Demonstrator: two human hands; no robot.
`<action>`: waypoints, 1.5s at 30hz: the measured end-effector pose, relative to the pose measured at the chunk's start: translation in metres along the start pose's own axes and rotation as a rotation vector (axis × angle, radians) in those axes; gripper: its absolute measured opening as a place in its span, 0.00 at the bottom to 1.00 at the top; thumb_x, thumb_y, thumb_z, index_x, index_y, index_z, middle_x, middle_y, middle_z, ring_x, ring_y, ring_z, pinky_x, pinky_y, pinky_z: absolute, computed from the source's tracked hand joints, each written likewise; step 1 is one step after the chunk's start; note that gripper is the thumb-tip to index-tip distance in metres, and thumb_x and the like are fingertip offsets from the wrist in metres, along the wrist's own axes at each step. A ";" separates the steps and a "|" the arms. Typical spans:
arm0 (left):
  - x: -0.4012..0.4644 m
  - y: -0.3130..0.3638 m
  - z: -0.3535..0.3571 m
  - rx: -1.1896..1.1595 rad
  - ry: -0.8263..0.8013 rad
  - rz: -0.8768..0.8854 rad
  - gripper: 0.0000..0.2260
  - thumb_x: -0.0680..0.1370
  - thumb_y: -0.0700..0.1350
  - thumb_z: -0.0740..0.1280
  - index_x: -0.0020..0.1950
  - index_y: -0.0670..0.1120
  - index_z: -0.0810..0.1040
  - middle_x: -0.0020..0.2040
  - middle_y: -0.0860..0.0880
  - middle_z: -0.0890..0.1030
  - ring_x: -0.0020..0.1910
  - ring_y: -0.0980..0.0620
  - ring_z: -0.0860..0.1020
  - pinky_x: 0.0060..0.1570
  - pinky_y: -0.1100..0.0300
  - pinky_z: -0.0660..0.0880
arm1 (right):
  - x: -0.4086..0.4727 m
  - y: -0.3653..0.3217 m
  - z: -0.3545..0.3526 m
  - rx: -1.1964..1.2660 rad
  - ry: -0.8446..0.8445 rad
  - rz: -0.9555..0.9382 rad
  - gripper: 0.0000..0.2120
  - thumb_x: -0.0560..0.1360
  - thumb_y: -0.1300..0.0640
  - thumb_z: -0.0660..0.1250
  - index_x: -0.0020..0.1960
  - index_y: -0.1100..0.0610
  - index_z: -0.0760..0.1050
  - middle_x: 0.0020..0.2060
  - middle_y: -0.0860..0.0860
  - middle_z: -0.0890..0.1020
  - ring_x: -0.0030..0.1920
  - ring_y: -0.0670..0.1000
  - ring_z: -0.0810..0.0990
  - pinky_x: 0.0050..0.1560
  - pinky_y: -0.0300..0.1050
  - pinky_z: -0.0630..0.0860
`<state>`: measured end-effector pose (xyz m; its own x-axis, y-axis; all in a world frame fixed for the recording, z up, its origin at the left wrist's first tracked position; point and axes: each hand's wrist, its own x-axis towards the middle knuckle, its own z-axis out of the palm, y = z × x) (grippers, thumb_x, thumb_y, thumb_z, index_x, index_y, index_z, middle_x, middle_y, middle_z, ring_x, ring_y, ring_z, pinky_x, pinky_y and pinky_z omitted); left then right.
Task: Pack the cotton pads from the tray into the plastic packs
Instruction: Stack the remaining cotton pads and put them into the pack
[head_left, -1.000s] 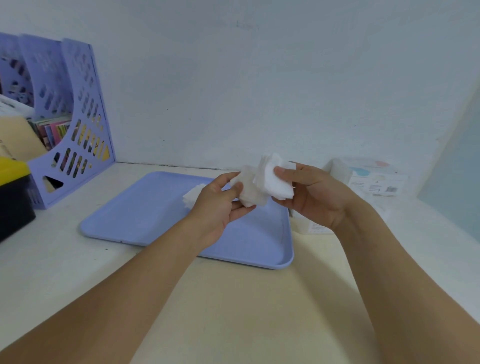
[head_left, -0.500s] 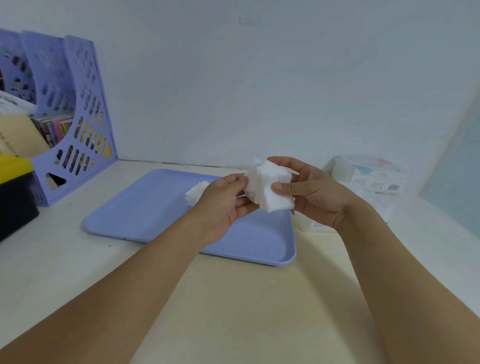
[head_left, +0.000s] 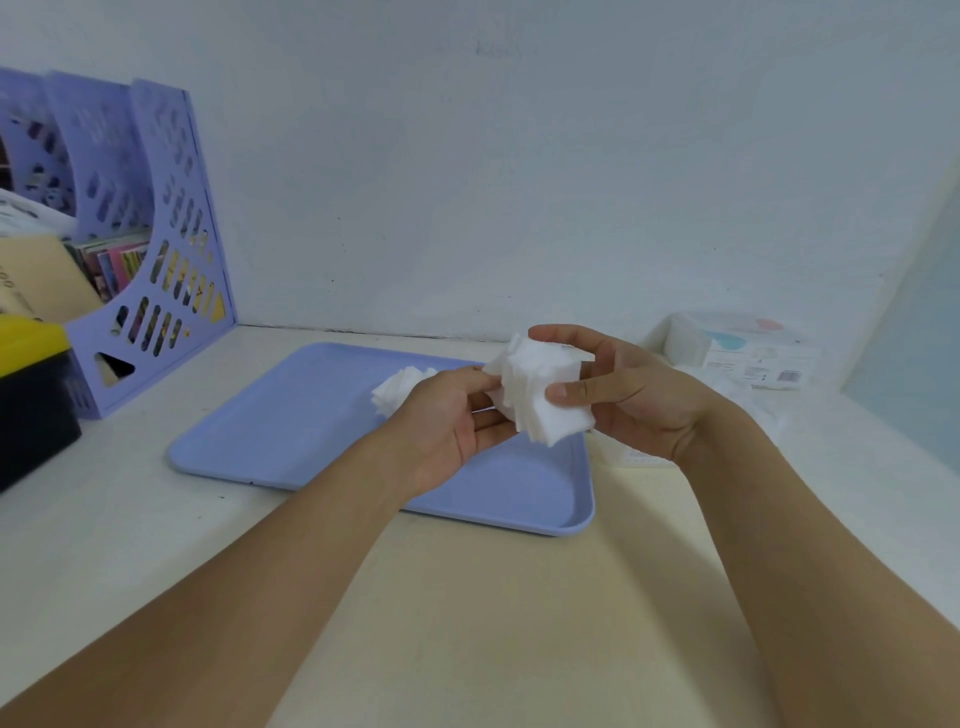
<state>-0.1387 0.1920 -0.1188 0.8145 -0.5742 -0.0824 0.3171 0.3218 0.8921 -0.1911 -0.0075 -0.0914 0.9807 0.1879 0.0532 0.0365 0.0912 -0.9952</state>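
- My right hand (head_left: 618, 395) has its grip closed on a ragged stack of cotton pads (head_left: 540, 395), thumb across the front; my left hand (head_left: 457, 421) touches its near side, I judge to square it for packing.
- The stack hangs above the tray (head_left: 291, 441); one small heap (head_left: 397, 389) lies on it.
- One filled pack (head_left: 748, 353) sits right of the tray on the tabletop (head_left: 467, 623).

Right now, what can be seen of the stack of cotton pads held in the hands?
The stack of cotton pads is white, soft-looking and square-cut, its layers fanned unevenly so the corners stick out. It is held in the air above the right part of the blue tray. The right hand pinches it between thumb and fingers, and the left hand touches its left edge with its fingertips.
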 end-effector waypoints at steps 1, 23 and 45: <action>0.000 -0.001 0.001 0.017 -0.001 0.006 0.15 0.82 0.37 0.62 0.68 0.35 0.76 0.62 0.36 0.81 0.54 0.43 0.83 0.56 0.52 0.82 | 0.000 0.000 0.000 -0.004 0.006 0.002 0.32 0.68 0.69 0.73 0.71 0.56 0.73 0.62 0.62 0.81 0.64 0.61 0.80 0.59 0.52 0.81; 0.006 -0.003 0.004 0.189 0.206 0.220 0.06 0.83 0.40 0.64 0.57 0.40 0.78 0.54 0.42 0.85 0.46 0.50 0.85 0.52 0.56 0.82 | -0.004 0.002 -0.005 0.087 -0.154 -0.080 0.33 0.70 0.73 0.65 0.73 0.53 0.71 0.59 0.54 0.82 0.58 0.55 0.82 0.54 0.48 0.81; 0.007 -0.002 0.001 0.483 0.362 0.492 0.06 0.82 0.43 0.65 0.50 0.41 0.76 0.48 0.38 0.81 0.50 0.41 0.82 0.51 0.46 0.83 | -0.006 -0.001 -0.003 0.025 -0.183 -0.095 0.27 0.70 0.73 0.64 0.66 0.56 0.75 0.55 0.54 0.83 0.55 0.54 0.82 0.50 0.46 0.80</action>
<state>-0.1340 0.1862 -0.1204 0.9408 -0.1423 0.3076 -0.3012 0.0645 0.9514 -0.1962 -0.0118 -0.0914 0.9220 0.3514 0.1628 0.1198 0.1407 -0.9828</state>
